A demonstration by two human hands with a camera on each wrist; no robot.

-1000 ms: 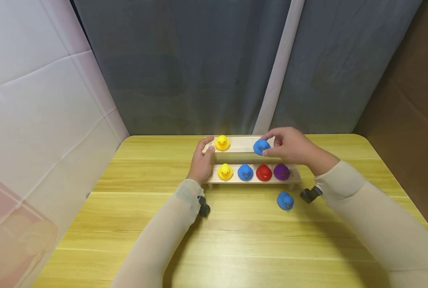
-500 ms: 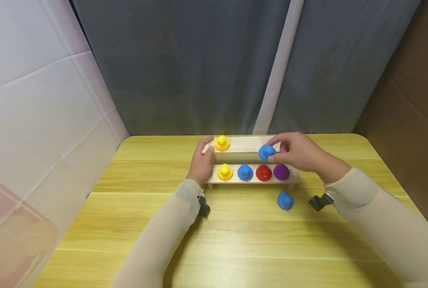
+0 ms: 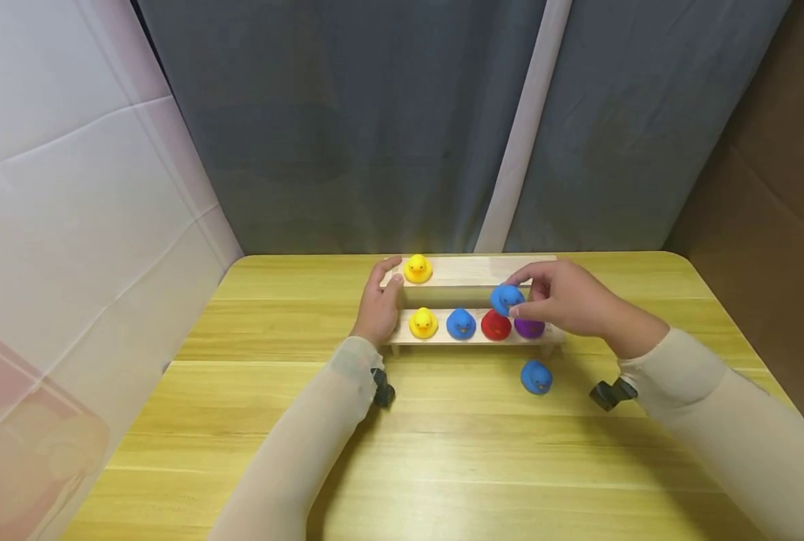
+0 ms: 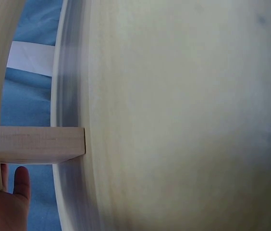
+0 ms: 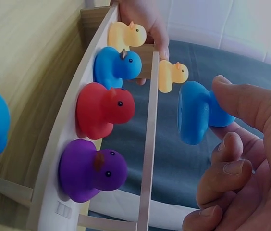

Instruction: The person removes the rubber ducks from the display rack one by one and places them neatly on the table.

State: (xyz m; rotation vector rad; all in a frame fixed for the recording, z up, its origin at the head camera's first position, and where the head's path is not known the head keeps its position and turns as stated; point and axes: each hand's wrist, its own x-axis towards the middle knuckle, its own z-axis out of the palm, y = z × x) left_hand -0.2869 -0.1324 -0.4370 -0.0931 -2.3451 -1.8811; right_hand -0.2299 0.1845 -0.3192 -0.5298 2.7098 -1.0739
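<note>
My right hand (image 3: 571, 298) pinches a blue rubber duck (image 3: 507, 299) between thumb and fingers. In the right wrist view this duck (image 5: 195, 113) is tilted and held clear above the upper tier. My left hand (image 3: 378, 304) grips the left end of a two-tier wooden stand (image 3: 470, 272), thumb in front. On the upper tier sits a yellow duck (image 3: 418, 269). Along the lower tier stand another yellow duck (image 3: 423, 323), a blue duck (image 3: 460, 324), a red duck (image 3: 495, 325) and a purple duck (image 5: 92, 171), partly hidden by my right hand in the head view.
One more blue duck (image 3: 536, 377) lies on the wooden table (image 3: 456, 466) in front of the stand's right end. A dark grey curtain (image 3: 348, 135) hangs behind the table, with a white cloth (image 3: 71, 188) on the left and a brown panel (image 3: 767, 188) on the right.
My right hand has lifted the blue duck off the upper tier and drawn it toward me and slightly right, over the lower row. My left hand has stayed put.
</note>
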